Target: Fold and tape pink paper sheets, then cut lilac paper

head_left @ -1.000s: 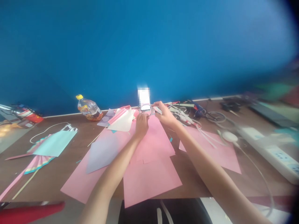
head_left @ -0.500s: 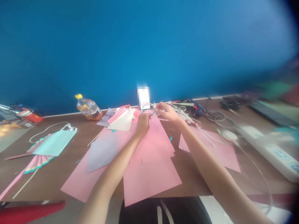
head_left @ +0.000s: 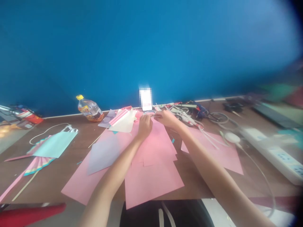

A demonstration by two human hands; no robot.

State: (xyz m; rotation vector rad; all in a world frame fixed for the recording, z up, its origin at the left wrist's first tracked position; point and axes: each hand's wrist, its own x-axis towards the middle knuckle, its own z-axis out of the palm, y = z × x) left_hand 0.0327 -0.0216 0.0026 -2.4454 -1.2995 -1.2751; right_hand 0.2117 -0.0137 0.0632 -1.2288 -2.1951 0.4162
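Observation:
My left hand [head_left: 145, 126] is closed, its fingertips on a thin pale loop [head_left: 149, 112] that looks like a curled narrow strip. Close by on the right, my right hand [head_left: 167, 118] pinches at the near end of the same loop; its fingertips are partly hidden. Both hands are over the far part of the overlapping pink paper sheets [head_left: 156, 176]. Just behind the loop a bright phone-like screen [head_left: 145, 99] stands upright against the blue wall. A cream sheet with pink stripes [head_left: 124, 121] lies left of my left hand.
A tilted drink bottle [head_left: 91, 108] stands back left. A light-blue paper piece [head_left: 56, 143] with a pleated fan [head_left: 40, 165] lies at left. White strips [head_left: 187, 116], cables [head_left: 219, 118] and a power strip [head_left: 276, 154] spread over the right of the brown table [head_left: 196, 186].
My right hand has come down and slightly left, its fingers closing by the loop. The loop sits lower and flatter than before. My left hand has hardly moved.

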